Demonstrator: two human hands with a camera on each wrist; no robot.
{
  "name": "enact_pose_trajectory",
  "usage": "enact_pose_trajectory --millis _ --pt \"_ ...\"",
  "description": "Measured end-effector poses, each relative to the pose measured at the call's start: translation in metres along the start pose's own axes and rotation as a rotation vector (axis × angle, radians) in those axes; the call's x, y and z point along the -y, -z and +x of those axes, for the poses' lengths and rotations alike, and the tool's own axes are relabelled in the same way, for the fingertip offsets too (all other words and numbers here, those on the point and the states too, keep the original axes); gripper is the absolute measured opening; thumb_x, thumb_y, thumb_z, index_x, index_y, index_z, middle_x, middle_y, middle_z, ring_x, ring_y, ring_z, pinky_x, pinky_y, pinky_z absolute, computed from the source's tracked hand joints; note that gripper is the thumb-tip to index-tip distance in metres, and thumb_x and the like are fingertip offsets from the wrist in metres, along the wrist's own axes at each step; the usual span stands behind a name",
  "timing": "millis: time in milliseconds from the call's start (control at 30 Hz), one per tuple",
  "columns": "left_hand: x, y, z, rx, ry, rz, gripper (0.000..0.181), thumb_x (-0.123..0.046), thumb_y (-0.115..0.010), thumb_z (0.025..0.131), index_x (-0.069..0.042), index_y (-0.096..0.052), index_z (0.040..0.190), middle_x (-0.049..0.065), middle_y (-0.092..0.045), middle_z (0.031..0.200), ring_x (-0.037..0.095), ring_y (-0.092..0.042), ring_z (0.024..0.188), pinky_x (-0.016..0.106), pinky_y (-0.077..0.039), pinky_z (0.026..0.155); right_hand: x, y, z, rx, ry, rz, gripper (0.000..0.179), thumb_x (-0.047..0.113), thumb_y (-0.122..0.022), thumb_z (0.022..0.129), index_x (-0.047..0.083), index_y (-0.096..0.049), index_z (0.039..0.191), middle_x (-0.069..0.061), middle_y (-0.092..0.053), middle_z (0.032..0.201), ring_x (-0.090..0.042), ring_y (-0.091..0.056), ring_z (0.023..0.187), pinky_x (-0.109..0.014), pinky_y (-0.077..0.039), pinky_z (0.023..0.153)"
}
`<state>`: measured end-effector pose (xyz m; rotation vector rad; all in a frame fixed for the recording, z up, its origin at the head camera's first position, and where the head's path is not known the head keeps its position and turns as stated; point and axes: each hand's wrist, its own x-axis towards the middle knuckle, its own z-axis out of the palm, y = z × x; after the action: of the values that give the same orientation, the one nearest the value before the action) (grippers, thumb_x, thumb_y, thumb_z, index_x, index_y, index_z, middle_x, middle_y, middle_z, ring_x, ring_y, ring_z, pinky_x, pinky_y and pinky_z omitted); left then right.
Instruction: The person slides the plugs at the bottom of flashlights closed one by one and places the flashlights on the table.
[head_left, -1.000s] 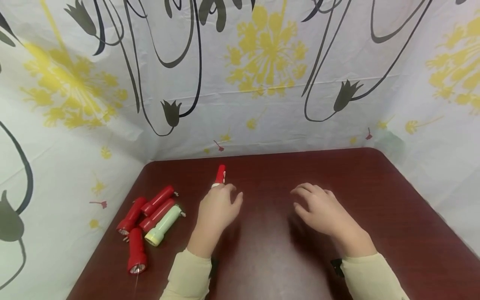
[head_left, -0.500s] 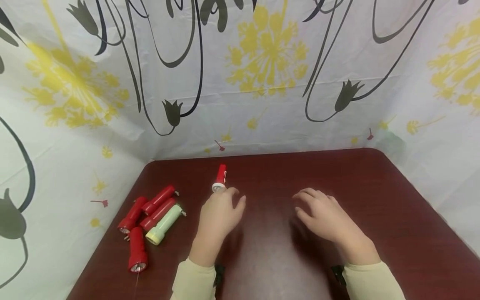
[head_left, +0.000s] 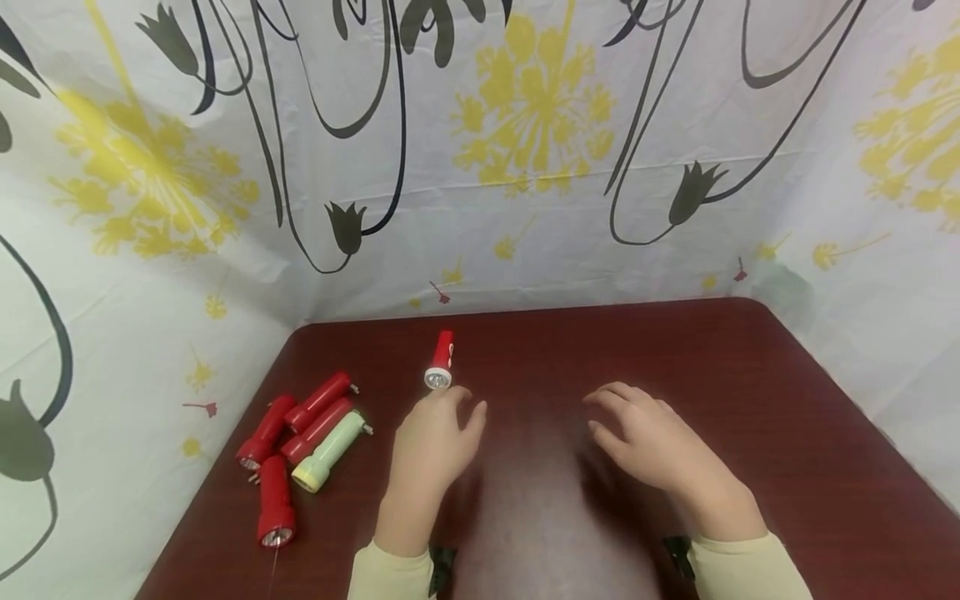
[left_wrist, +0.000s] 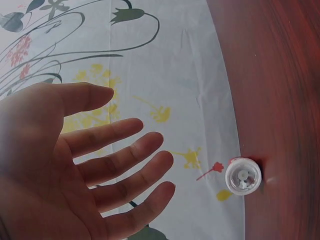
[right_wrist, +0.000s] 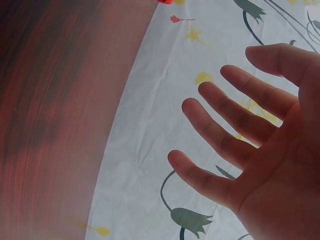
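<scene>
My left hand [head_left: 431,446] hovers over the table with its fingers relaxed and nothing in them. Just beyond its fingertips lies a small red flashlight [head_left: 444,352] with a white head, its lens toward me; the left wrist view shows that white-rimmed lens [left_wrist: 243,176] apart from the fingers. On the other side, my right hand [head_left: 667,446] is held above the table, fingers spread and loosely bent, holding nothing. The right wrist view shows its bare palm [right_wrist: 285,185].
Left of my left hand lies a group of several red flashlights [head_left: 276,504] and one pale green flashlight [head_left: 330,450]. The dark red-brown table [head_left: 540,517] has rounded far corners. A white patterned cloth [head_left: 480,242] stands behind it and along both sides.
My left hand has drawn back toward me, so the white head of the small red flashlight now shows. The right hand has shifted slightly nearer to me. The flashlights stay in place.
</scene>
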<state>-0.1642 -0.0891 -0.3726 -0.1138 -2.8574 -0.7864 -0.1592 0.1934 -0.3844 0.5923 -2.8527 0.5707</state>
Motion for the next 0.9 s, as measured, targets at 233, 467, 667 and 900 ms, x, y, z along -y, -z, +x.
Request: enact_pose_trajectory --millis 233,467,667,900 --pt "0.014 0.003 0.000 -0.022 0.022 -0.008 0.035 -0.037 -0.073 0.098 -0.011 -0.075 0.122 0.008 -0.078 0.118 0.029 -0.075 0.105 0.050 -0.063 0.089 0.002 -0.006 -0.001 0.041 -0.014 0.010 0.032 0.022 -0.069 0.101 0.010 -0.070 0.131 -0.007 -0.071 0.131 -0.034 -0.069 0.122 -0.061 -0.056 0.096" --pt "0.051 0.010 0.006 -0.035 0.104 0.062 0.036 -0.032 -0.067 0.101 -0.008 -0.074 0.126 0.015 -0.076 0.118 0.035 -0.074 0.106 0.055 -0.062 0.089 0.008 -0.012 -0.002 0.092 0.003 0.012 0.032 0.023 -0.069 0.101 0.011 -0.071 0.131 -0.007 -0.071 0.132 -0.033 -0.071 0.121 -0.058 -0.058 0.095" --pt "0.109 0.029 0.010 -0.043 0.256 0.155 0.032 -0.023 -0.062 0.100 -0.001 -0.070 0.123 0.025 -0.071 0.117 0.044 -0.068 0.101 0.063 -0.059 0.085 0.012 -0.014 -0.003 0.126 0.017 0.023 0.032 0.023 -0.068 0.102 0.009 -0.071 0.131 -0.007 -0.071 0.133 -0.030 -0.072 0.119 -0.054 -0.059 0.098" --pt "0.154 0.045 0.010 0.025 0.331 0.158 0.019 -0.019 -0.065 0.094 -0.001 -0.065 0.101 0.021 -0.064 0.090 0.035 -0.059 0.079 0.048 -0.052 0.062 0.015 -0.016 -0.003 0.143 0.028 0.019 0.031 0.023 -0.070 0.100 0.012 -0.072 0.129 -0.004 -0.071 0.131 -0.025 -0.074 0.112 -0.049 -0.060 0.095"
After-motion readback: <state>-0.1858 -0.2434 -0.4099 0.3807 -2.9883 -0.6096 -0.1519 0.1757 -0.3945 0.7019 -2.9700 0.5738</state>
